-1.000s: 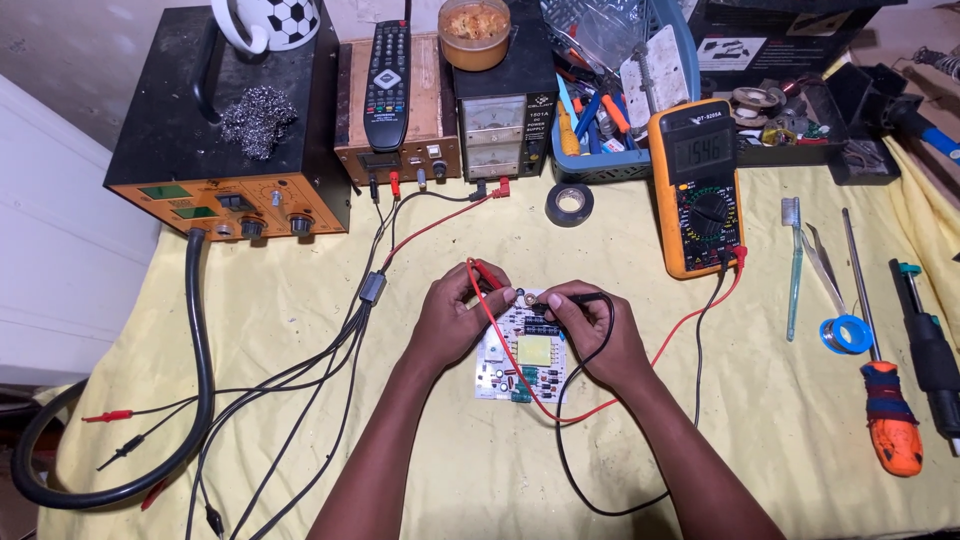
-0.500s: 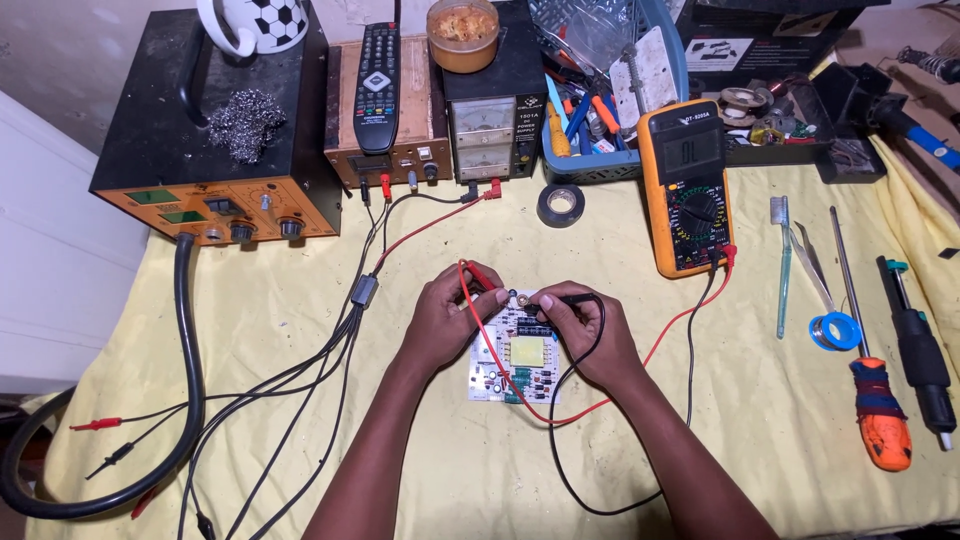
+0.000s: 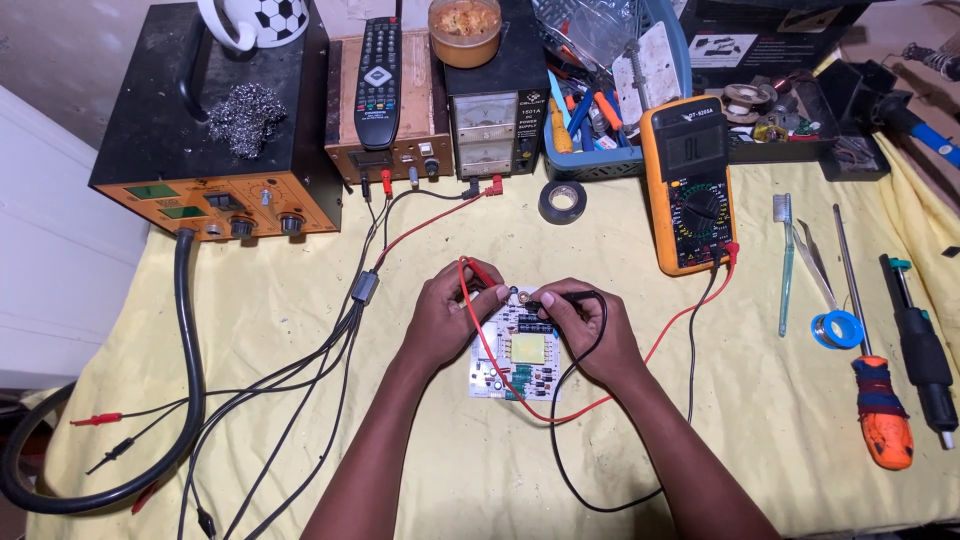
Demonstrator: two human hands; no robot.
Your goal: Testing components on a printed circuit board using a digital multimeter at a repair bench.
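Observed: a white circuit board (image 3: 516,352) lies flat on the yellow-covered desk (image 3: 300,420), at centre, directly before the person. The left hand (image 3: 447,318) is closed on a red probe (image 3: 480,270); the right hand (image 3: 585,325) is closed on a black probe (image 3: 560,297). Both tips meet components at the board's 12 o'clock edge, close together but apart as far as can be told.

The orange multimeter (image 3: 688,185) stands at 2 o'clock from the board, its leads trailing across the desk to the hands.

Assessment: wrists resting on the desk would steady the tips. Tips should press straight onto single joints, since a slip could bridge neighbouring points. The red lead (image 3: 490,350) loops over the board; keeping it slack avoids dragging. The display is too small to judge.
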